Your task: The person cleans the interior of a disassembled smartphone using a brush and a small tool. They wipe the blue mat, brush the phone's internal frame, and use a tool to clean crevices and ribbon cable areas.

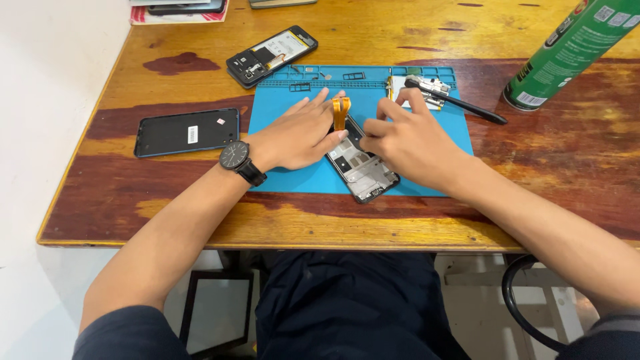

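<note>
An opened phone frame (363, 172) lies on a blue repair mat (287, 167) in the middle of the wooden table. An orange flex ribbon (341, 112) stands up from its top end. My left hand (303, 133), with a black wristwatch on the wrist, rests flat on the mat and touches the frame's left side beside the ribbon. My right hand (407, 137) is over the frame's upper right, thumb and forefinger pinched together on a small part I cannot make out.
A second opened phone (272, 56) lies at the mat's far left corner. A dark back cover (187, 131) rests left of the mat. A green spray can (567, 53) lies at the right, a black tool (467, 107) beside small parts.
</note>
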